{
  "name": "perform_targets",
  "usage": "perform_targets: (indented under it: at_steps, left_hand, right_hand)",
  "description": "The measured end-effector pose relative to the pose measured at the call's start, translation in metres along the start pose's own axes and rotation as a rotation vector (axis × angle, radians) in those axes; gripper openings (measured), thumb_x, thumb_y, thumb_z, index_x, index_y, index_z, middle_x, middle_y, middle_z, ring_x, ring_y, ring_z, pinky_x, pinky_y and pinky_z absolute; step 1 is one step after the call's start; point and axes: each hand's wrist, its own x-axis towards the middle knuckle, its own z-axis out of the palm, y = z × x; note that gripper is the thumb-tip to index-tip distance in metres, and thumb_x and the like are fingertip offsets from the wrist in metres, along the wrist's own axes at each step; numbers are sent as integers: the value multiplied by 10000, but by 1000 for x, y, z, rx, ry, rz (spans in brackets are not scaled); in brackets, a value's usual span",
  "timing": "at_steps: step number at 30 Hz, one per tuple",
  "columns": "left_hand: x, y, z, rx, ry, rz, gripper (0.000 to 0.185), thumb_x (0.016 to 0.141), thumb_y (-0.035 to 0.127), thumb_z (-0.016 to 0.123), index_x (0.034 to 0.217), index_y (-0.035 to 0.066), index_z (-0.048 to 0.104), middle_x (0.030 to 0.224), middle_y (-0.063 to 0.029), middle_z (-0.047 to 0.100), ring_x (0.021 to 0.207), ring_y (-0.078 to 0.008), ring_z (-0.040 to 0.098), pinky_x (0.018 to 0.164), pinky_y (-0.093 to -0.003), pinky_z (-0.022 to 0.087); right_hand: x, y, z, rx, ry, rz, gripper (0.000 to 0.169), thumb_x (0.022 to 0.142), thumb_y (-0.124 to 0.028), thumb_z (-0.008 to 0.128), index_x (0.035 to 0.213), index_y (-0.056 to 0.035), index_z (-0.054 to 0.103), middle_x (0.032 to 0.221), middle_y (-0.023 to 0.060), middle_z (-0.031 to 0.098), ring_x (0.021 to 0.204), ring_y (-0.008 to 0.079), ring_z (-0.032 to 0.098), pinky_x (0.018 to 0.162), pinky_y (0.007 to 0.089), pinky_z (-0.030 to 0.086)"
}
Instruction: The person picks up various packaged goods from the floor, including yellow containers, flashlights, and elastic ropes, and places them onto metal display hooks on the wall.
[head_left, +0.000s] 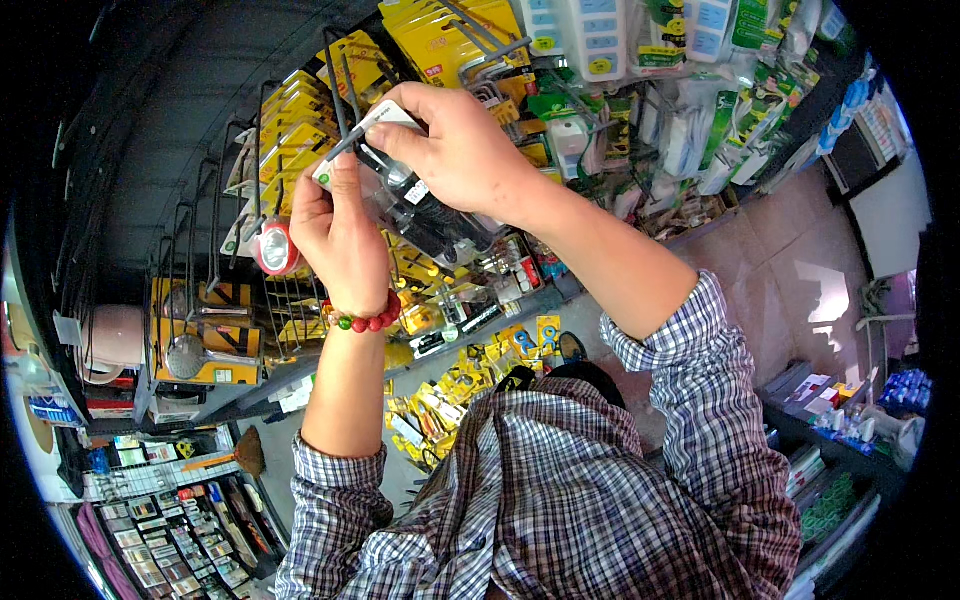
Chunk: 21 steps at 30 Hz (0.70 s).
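Observation:
My right hand (472, 154) pinches the upper corner of a white-backed blister pack (420, 196), thumb against the card. On the pack's other side, my left hand (346, 236) grips the card's edge with its thumb raised beside a grey metal display hook (346, 144). The hook's end meets the top of the card; whether it passes through the hanging hole cannot be told. Clear plastic covers dark contents that are hard to make out. A red-rimmed flashlight (276, 249) hangs just left of my left hand.
Yellow-carded packs (296, 124) hang on hooks behind my hands. White power strips (598, 37) hang at upper right. Two shower heads (187, 352) on yellow cards hang lower left. Several yellow packs (435, 412) lie on the floor before me. A broom (249, 452) stands lower left.

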Motion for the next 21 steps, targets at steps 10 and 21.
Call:
perform_targets:
  at_steps: [10,21]
  left_hand:
    - [14,-10,-3,102,0,-26,118,985,115,587,905,29,603,783,34,586,681,-18,453,568,-188,349]
    - [73,-68,11,136,107,120,283,965,239,637,933,-39,591,835,-55,636,751,-82,523,632,-266,442]
  right_hand:
    - [11,17,2,4,-32,65,164,946,-142,622,1015,6,636,823,35,668,747,73,569,668,282,474]
    - [52,61,20,-128,222,-33,203,893,-169,660,1017,-8,663,935,204,695,892,366,677,760,417,522]
